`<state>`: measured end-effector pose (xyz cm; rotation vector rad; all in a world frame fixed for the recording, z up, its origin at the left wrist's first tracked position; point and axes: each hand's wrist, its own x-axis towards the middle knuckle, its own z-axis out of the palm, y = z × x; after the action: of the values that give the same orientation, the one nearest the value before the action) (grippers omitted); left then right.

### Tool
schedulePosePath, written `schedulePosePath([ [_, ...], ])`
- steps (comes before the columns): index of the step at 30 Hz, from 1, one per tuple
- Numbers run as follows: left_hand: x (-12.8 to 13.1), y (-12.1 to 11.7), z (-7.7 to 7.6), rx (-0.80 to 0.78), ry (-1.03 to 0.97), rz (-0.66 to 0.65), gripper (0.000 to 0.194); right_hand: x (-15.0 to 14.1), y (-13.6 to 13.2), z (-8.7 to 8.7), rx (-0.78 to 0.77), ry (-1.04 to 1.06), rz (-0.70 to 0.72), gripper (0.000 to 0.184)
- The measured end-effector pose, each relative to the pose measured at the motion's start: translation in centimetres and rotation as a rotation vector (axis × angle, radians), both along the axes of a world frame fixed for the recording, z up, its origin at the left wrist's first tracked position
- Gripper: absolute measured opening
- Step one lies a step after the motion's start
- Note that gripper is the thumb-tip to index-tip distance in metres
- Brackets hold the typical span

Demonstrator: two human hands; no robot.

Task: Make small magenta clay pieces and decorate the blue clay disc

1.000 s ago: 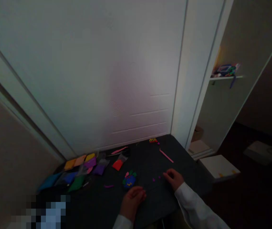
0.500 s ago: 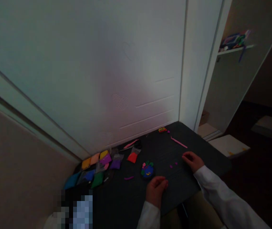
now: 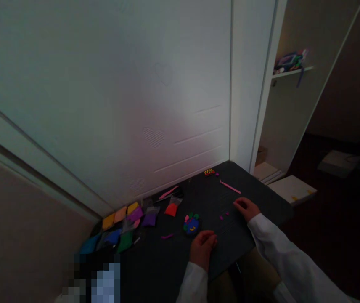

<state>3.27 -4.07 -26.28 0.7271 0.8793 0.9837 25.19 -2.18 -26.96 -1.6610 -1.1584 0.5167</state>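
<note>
So, our right hand (image 3: 247,208) has thumb and index tips pressed together, can't tell if anything tiny's pinched there. Left hand (image 3: 202,249) is curled, can't tell if fingertips meet or pinch something. Blue piece (image 3: 191,225) with green and pink bits sits on dark table (image 3: 154,269), just beyond left hand. Two purple bits (image 3: 221,218) lie near right hand, pink tool (image 3: 230,187) beyond it. Purple strip (image 3: 167,236) and colourful bags (image 3: 125,241) off left.

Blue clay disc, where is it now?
Head view, lower middle: on the dark table, just beyond the left hand, with the purple strip to the left of the disc.
</note>
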Motion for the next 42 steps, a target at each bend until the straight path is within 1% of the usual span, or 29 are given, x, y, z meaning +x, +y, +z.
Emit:
schedulePosePath([
  [3, -0.1, 0.0, 0.1, -0.016, -0.02, 0.007, 0.018, 0.1, -0.3, 0.3, -0.01, -0.027, -0.004, 0.035],
  [6, 0.0, 0.1, 0.4, -0.028, -0.009, 0.046, 0.018, 0.2, -0.5, 0.7, -0.001, -0.016, 0.049, 0.037],
  [10, 0.4, 0.0, 0.9, -0.025, 0.038, 0.121, 0.019, 0.0, -0.6, 0.8, 0.03, 0.019, 0.082, 0.033],
  [13, 0.8, -0.1, 1.2, -0.016, 0.052, 0.201, 0.021, -0.3, -0.8, 0.5, 0.013, -0.002, 0.105, 0.03],
  [16, 1.2, -0.3, 1.4, -0.003, 0.077, 0.269, 0.023, -0.5, -1.2, 0.3, 0.011, -0.149, 0.203, 0.029],
  [19, 1.3, -0.5, 1.3, 0.043, 0.084, 0.354, 0.023, -0.9, -1.7, 0.6, 0.029, -0.429, 0.37, 0.029],
  [21, 1.3, -0.6, 1.0, 0.057, 0.089, 0.377, 0.023, -1.3, -2.0, 0.9, 0.036, -0.601, 0.472, 0.029],
  [24, 1.1, -0.5, 0.6, 0.07, 0.077, 0.358, 0.022, -1.8, -2.3, 1.1, 0.027, -0.75, 0.53, 0.029],
  [28, 1.3, -0.6, 1.0, 0.071, 0.091, 0.349, 0.023, -2.3, -2.1, 1.1, -0.03, -0.814, 0.517, 0.031],
  [31, 1.5, -0.8, 1.6, 0.062, 0.088, 0.353, 0.023, -2.5, -1.9, 1.1, -0.065, -0.809, 0.471, 0.033],
  [33, 1.5, -0.8, 1.7, 0.065, 0.09, 0.337, 0.023, -2.6, -2.1, 1.3, -0.071, -0.776, 0.441, 0.034],
  [35, 1.3, -0.8, 1.5, 0.072, 0.078, 0.293, 0.024, -2.6, -2.6, 1.5, -0.072, -0.728, 0.437, 0.035],
  [38, 0.9, -0.6, 0.9, 0.07, 0.044, 0.219, 0.024, -2.2, -3.9, 1.6, -0.031, -0.676, 0.446, 0.033],
  [42, 0.6, -0.6, 0.4, 0.067, 0.027, 0.176, 0.023, -1.8, -5.5, 1.4, 0.013, -0.728, 0.429, 0.036],
])
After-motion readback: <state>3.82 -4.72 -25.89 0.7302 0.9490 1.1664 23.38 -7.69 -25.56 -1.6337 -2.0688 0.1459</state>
